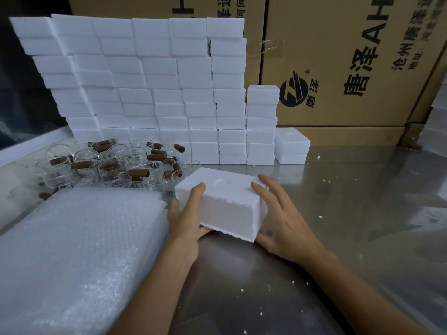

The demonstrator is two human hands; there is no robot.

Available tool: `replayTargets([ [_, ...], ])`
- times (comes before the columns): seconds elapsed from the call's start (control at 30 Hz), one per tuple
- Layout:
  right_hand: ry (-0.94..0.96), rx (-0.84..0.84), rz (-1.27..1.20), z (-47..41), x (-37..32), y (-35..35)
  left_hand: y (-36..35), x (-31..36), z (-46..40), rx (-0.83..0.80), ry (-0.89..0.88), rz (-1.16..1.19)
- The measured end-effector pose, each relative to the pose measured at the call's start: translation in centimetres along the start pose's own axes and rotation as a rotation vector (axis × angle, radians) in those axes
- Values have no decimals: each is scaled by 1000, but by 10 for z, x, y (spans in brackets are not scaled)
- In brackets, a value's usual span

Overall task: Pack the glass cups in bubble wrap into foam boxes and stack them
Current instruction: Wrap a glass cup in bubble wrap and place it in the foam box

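While you hold it, foam box: white closed block, two halves with a rough, torn-looking seam along the lower front edge, shallow round dimple on top, sharp corners; sits tilted near the middle of the bench, front edge lifted on your fingers.
Left hand: your thumb lies over the box's top left corner, fingers curl under its front bottom edge, so you grip the left end; forearm comes in from the bottom centre.
Right hand: your fingers are spread and fairly straight, tips pressing the top right edge and right face, thumb low by the bottom right corner; a flat press, not a curled grip.
Foam stack: wall of same white boxes at the back of the bench, many rows high, stepping down on its right to a short column and one low pair.
Glass cups: clear cups with brown handles, crowded together left of the box, in front of the stack; several tipped over.
Bubble wrap: thick pile of clear sheets on the left, right edge touching your left wrist.
Bench surface: grey metal, reflective, white foam crumbs scattered.
Cartons: brown cardboard with black print, standing behind the stack.
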State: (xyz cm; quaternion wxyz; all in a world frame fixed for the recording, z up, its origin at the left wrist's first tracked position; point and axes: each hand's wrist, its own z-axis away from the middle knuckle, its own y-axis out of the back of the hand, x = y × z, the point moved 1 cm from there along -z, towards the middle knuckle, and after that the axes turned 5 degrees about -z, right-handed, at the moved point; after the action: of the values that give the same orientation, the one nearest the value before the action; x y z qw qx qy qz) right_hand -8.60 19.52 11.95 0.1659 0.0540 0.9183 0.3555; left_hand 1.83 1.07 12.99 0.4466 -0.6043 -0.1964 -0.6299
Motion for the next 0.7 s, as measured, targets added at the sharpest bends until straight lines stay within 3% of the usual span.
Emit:
replayTargets([
  [0.23,31,97,157,-1,1,-4,4,2,0,-75,14,-44],
  [0.57,122,134,96,-2,-3,-4,5,3,-2,-69,16,-27],
  [0.7,101,135,51,-2,-11,-7,1,0,-2,-14,-67,-114],
])
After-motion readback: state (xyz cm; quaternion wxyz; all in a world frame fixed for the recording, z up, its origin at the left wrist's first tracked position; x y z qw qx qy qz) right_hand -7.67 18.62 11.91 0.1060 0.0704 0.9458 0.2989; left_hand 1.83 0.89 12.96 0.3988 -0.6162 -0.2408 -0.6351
